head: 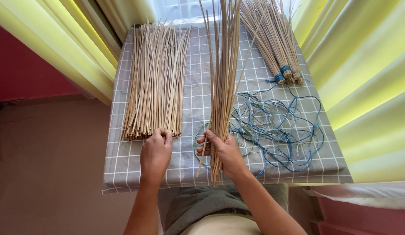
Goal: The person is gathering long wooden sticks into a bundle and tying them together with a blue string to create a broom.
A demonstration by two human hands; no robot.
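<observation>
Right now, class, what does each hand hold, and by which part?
The right hand grips a bunch of thin sticks near its lower end. The left hand touches the near ends of the loose stick pile.

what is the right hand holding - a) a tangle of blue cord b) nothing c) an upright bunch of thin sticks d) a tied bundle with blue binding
c: the right hand grips an upright bunch of thin sticks, while the blue cord lies loose on the table.

I see pale tan sticks [155, 82] on a grey white-checked cloth [194, 87], tangled blue cord [281, 126], and yellow curtains [363, 65].
</observation>
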